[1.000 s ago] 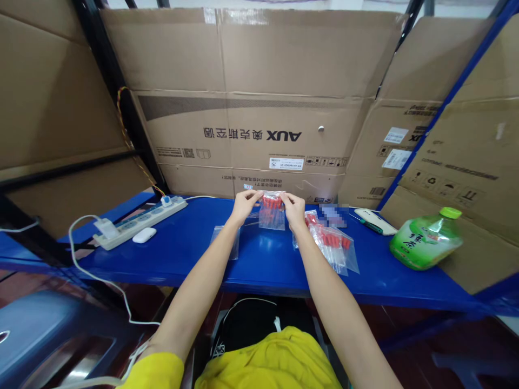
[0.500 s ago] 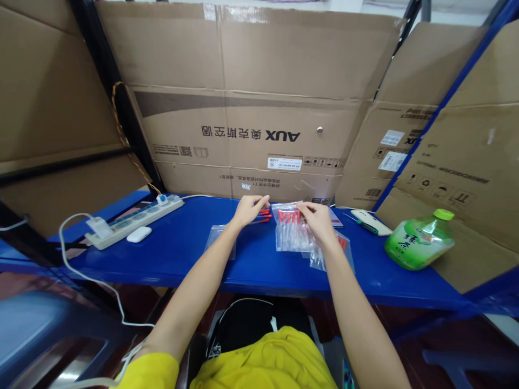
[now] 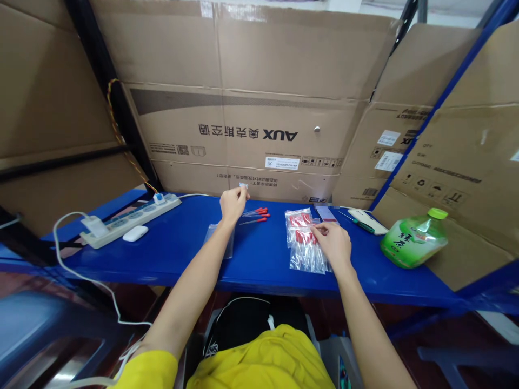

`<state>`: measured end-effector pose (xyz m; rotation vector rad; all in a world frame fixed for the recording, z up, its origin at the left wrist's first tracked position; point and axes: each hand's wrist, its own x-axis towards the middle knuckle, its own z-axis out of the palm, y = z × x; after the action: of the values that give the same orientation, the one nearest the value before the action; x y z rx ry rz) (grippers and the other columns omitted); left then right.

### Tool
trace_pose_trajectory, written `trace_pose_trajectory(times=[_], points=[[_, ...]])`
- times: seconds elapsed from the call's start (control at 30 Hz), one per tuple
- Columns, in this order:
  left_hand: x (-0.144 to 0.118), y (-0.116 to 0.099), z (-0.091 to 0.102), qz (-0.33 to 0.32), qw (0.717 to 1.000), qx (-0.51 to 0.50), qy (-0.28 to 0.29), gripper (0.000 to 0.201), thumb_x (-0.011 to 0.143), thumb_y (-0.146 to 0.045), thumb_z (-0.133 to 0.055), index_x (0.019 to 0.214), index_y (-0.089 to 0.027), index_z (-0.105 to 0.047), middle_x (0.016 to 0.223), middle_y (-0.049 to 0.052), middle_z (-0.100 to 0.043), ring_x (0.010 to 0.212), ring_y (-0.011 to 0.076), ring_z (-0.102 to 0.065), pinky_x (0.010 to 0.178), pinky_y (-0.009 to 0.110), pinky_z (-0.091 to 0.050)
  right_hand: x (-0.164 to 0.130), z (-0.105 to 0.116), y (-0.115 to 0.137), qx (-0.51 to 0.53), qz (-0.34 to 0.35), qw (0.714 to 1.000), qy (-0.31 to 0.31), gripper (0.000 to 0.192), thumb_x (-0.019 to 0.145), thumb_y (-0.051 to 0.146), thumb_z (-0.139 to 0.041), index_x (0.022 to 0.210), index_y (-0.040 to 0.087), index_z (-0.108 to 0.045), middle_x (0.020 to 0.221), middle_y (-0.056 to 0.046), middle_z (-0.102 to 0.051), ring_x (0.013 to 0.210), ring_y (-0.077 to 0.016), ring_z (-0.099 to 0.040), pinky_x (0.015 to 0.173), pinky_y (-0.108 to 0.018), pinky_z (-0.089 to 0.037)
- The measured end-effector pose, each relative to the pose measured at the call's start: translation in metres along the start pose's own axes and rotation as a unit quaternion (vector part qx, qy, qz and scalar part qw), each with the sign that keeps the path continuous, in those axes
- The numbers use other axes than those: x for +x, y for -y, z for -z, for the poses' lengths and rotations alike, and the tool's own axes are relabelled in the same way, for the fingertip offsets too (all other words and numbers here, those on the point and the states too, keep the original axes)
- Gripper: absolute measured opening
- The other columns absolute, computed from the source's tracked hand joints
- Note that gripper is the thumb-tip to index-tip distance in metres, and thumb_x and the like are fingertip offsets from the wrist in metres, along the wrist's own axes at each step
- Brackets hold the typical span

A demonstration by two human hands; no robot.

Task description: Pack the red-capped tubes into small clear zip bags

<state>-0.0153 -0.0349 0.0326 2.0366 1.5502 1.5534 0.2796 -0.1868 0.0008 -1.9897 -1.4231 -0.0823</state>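
Note:
My right hand (image 3: 335, 242) pinches the top edge of a clear zip bag (image 3: 307, 258) holding several red-tipped thin sticks. That bag overlaps another filled zip bag (image 3: 298, 219) lying just behind it. My left hand (image 3: 233, 204) is raised a little over the table, its fingertips closed together; whatever is between them, if anything, cannot be made out. To the right of my left hand lie several loose red-tipped sticks (image 3: 261, 215), partly behind the wrist. A flat clear zip bag (image 3: 227, 246) rests under my left forearm, which hides part of it.
On the left of the blue table (image 3: 259, 259) are a white power strip (image 3: 135, 220) and a small white case (image 3: 135, 233). A green screwdriver (image 3: 365, 226), a whitish flat object (image 3: 370, 219) and a green bottle (image 3: 416, 240) stand or lie right. Cardboard (image 3: 259, 59) walls the back.
My right hand has brought its bag down and right, onto the other filled bag. My left hand has moved left and up, away from the loose sticks.

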Motion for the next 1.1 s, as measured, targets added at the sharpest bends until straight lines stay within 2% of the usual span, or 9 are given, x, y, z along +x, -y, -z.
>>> trace_pose_trajectory(times=[0.17,0.3,0.4,0.53,0.63,0.77,0.87,1.0,1.1], points=[[0.003,0.004,0.008,0.056,0.996,0.036,-0.061,0.063,0.105,-0.051,-0.031,0.072,-0.021,-0.076,0.070,0.007,-0.074,0.075,0.0221,-0.069,0.070,0.029,-0.041,-0.009,0.008,0.019,-0.040,0.011,0.999,-0.019,0.022,0.092,0.040,-0.067,0.108,0.027,-0.076,0.097,-0.005,-0.074,0.091,-0.0241,-0.068,0.068,-0.030,-0.039],[0.007,0.012,0.012,0.106,0.987,0.064,-0.102,0.063,0.105,-0.048,-0.029,0.074,-0.022,-0.076,0.074,0.009,-0.075,0.079,0.0249,-0.069,0.074,0.031,-0.042,-0.011,0.005,0.045,-0.049,0.056,0.997,-0.020,0.025,0.095,0.031,-0.060,0.116,0.024,-0.072,0.104,-0.007,-0.075,0.095,-0.0243,-0.067,0.073,-0.031,-0.041],[0.009,0.018,0.014,0.137,0.981,0.075,-0.113,0.063,0.105,-0.047,-0.026,0.075,-0.022,-0.076,0.078,0.011,-0.076,0.083,0.0259,-0.069,0.077,0.032,-0.042,-0.014,-0.007,0.068,-0.031,0.107,0.994,0.010,0.023,0.097,0.030,-0.056,0.112,0.023,-0.072,0.107,-0.008,-0.074,0.098,-0.0237,-0.067,0.077,-0.030,-0.043],[0.009,0.024,0.016,0.161,0.978,0.075,-0.113,0.062,0.105,-0.046,-0.028,0.076,-0.022,-0.077,0.081,0.011,-0.077,0.085,0.0267,-0.069,0.077,0.033,-0.042,-0.030,-0.022,0.090,-0.010,0.167,0.982,0.084,0.021,0.097,0.031,-0.059,0.113,0.023,-0.071,0.099,-0.006,-0.074,0.093,-0.0230,-0.068,0.076,-0.031,-0.044],[0.010,0.024,0.019,0.163,0.978,0.065,-0.113,0.060,0.104,-0.046,-0.030,0.076,-0.022,-0.077,0.082,0.011,-0.077,0.086,0.0272,-0.070,0.077,0.033,-0.042,-0.050,-0.022,0.089,-0.008,0.198,0.974,0.108,0.019,0.098,0.032,-0.059,0.110,0.024,-0.071,0.100,-0.006,-0.074,0.094,-0.0239,-0.068,0.076,-0.032,-0.046],[0.012,0.020,0.021,0.155,0.979,0.068,-0.112,0.059,0.104,-0.046,-0.032,0.077,-0.022,-0.078,0.082,0.012,-0.078,0.087,0.0276,-0.070,0.078,0.033,-0.043,-0.077,-0.010,0.071,-0.016,0.237,0.966,0.101,0.021,0.100,0.031,-0.054,0.113,0.025,-0.070,0.110,-0.007,-0.073,0.104,-0.0260,-0.066,0.086,-0.036,-0.049],[0.014,0.019,0.023,0.161,0.979,0.077,-0.098,0.056,0.103,-0.045,-0.034,0.077,-0.021,-0.078,0.083,0.013,-0.078,0.090,0.0288,-0.070,0.079,0.034,-0.043,-0.093,-0.003,0.057,-0.063,0.270,0.954,0.116,0.026,0.100,0.028,-0.053,0.119,0.025,-0.070,0.116,-0.009,-0.072,0.111,-0.0298,-0.062,0.091,-0.041,-0.049],[0.016,0.021,0.026,0.176,0.977,0.082,-0.087,0.054,0.102,-0.045,-0.035,0.078,-0.022,-0.078,0.083,0.014,-0.077,0.090,0.0305,-0.070,0.080,0.035,-0.044,-0.099,-0.007,0.049,-0.109,0.295,0.942,0.119,0.036,0.099,0.017,-0.048,0.126,0.023,-0.070,0.122,-0.011,-0.069,0.115,-0.0314,-0.058,0.095,-0.044,-0.048],[0.017,0.024,0.027,0.182,0.975,0.086,-0.093,0.054,0.101,-0.045,-0.036,0.078,-0.021,-0.079,0.084,0.015,-0.078,0.090,0.0306,-0.070,0.080,0.036,-0.044,-0.094,-0.017,0.049,-0.127,0.283,0.946,0.092,0.039,0.098,0.011,-0.046,0.127,0.021,-0.070,0.126,-0.013,-0.068,0.118,-0.0326,-0.056,0.096,-0.046,-0.047]])
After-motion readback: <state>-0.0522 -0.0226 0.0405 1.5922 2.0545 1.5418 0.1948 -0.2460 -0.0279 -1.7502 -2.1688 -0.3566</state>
